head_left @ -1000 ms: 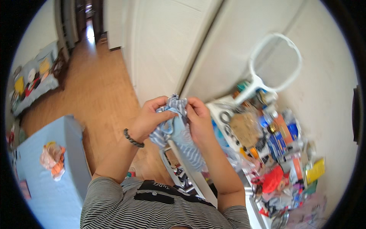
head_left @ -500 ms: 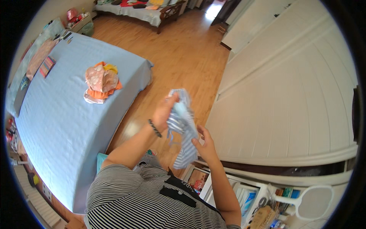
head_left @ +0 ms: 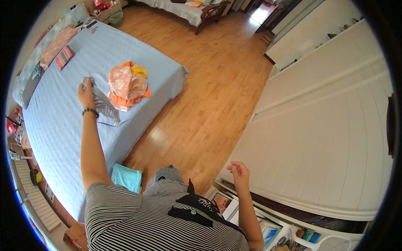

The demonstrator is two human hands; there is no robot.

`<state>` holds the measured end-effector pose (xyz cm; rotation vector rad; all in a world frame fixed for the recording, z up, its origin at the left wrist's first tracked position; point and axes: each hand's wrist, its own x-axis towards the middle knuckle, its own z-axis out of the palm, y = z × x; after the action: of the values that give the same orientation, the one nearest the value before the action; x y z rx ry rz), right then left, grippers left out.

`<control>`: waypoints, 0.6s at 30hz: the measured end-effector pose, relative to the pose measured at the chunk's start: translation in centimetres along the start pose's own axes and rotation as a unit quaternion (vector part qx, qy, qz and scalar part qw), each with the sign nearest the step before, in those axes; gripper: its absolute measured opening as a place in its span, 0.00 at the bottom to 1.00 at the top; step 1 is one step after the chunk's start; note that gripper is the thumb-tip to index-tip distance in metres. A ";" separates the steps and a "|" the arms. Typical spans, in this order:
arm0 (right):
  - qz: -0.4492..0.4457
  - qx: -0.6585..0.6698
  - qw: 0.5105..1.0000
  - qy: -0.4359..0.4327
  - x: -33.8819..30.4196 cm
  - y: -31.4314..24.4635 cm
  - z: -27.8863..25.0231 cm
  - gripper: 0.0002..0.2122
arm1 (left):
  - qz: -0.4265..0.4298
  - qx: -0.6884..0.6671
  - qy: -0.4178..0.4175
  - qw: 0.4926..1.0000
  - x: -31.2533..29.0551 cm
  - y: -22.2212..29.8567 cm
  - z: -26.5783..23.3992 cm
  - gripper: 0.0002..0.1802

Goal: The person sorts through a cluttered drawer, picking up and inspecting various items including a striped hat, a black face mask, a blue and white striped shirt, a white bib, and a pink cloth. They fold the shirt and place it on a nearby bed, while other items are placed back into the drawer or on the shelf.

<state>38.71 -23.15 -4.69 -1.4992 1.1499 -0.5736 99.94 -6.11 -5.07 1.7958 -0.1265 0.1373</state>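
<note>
Over the bed, my left hand (head_left: 87, 95) is closed on one end of a blue-grey and white striped cloth garment (head_left: 106, 108). The garment's lower part hangs down to the bed's blue sheet, just left of a pile of folded clothes (head_left: 122, 83) in pink floral, orange and yellow. What kind of garment it is, I cannot make out. My right hand (head_left: 239, 169) is raised on the right, between the floor and the white wardrobe. Its fingers are loosely bent and a little apart, and nothing shows in them.
The bed (head_left: 71, 146) fills the left side, with a colourful striped pouch (head_left: 65, 57) near its pillows. A turquoise cloth (head_left: 126, 177) lies at its near corner. White wardrobe doors (head_left: 310, 138) line the right. A wooden-armed sofa (head_left: 211, 16) stands beyond the wooden floor (head_left: 201, 83).
My left hand has carried the striped garment left, from in front of me to over the bed. My right hand has come away from the garment and moved slightly right and nearer.
</note>
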 end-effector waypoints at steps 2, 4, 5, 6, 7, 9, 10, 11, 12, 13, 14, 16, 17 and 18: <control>0.006 -0.003 1.000 -0.009 0.4 0.0 0.4 0.08 | 0.012 0.061 0.057 0.996 6.2 -7.4 -1.2 0.34; 0.018 0.012 0.999 -0.035 0.8 -0.2 1.1 0.08 | 0.038 0.164 0.168 0.971 13.0 -15.3 -4.9 0.38; 0.028 0.009 0.999 -0.019 0.5 0.1 1.3 0.08 | -0.008 0.201 0.187 0.961 12.0 -17.5 -3.1 0.40; 0.038 0.004 0.999 -0.010 0.3 0.3 1.4 0.08 | -0.058 0.239 0.206 0.947 10.7 -19.4 -2.3 0.41; 0.047 -0.004 0.999 -0.003 0.0 0.4 1.4 0.08 | -0.110 0.278 0.228 0.927 8.6 -21.9 -2.2 0.43; 0.055 0.005 0.998 -0.031 -0.3 0.9 1.8 0.08 | -0.150 0.422 -0.027 0.894 6.3 -27.5 -6.1 0.36; 0.058 0.002 0.998 -0.036 -0.5 1.1 2.0 0.07 | -0.045 0.576 -0.223 0.785 3.5 -29.9 -5.8 0.24; 0.055 -0.005 0.998 -0.033 -0.7 1.1 2.2 0.07 | 0.065 0.635 -0.277 0.719 -1.0 -33.0 -5.6 0.16; 0.054 -0.014 0.998 -0.028 -1.0 1.0 2.4 0.07 | 0.048 0.653 -0.367 0.660 -5.6 -35.2 -4.6 0.17; 0.048 0.033 0.997 -0.047 -1.2 1.7 2.7 0.07 | 0.087 0.711 -0.325 0.617 -5.8 -38.5 -7.5 0.17; 0.037 0.020 0.998 -0.044 -1.5 1.6 2.7 0.07 | 0.141 0.682 -0.410 0.589 -10.6 -39.7 -5.0 0.14; 0.020 -0.006 1.000 -0.022 -2.4 1.7 2.2 0.07 | -0.045 0.513 -0.495 0.700 -20.0 -40.0 0.1 0.12; 0.022 0.002 1.000 -0.021 -2.9 1.4 2.0 0.07 | -0.191 0.340 -0.453 0.802 -24.4 -38.6 1.6 0.13; 0.025 0.008 1.000 -0.013 -3.5 0.9 2.3 0.08 | -0.171 0.296 -0.529 0.777 -28.1 -35.5 4.0 0.14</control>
<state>38.87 -18.93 -5.31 -1.4562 1.1565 -0.5277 77.96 -1.60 -44.60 2.2853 -0.6029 -1.2530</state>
